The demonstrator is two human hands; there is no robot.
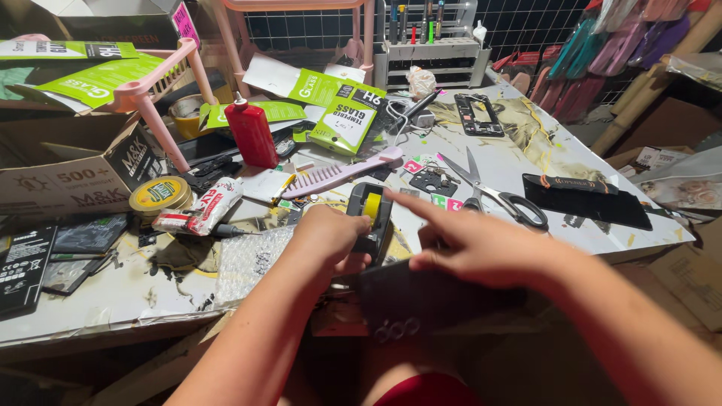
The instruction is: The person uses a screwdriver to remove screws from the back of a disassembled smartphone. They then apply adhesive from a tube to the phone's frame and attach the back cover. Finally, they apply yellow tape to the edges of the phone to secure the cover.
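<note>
The left hand [329, 239] grips a black tape dispenser [370, 218]; the right hand [470, 244], forefinger outstretched beside the dispenser, presses a dark phone [421, 301] just below it.

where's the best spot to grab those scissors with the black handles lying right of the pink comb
Probably by the black handle loops, coming in from the near right. The steel scissors with black handles lie flat on the cluttered white worktop, their closed blades pointing away toward the far left, so the loops are the end facing the right hand.
</note>
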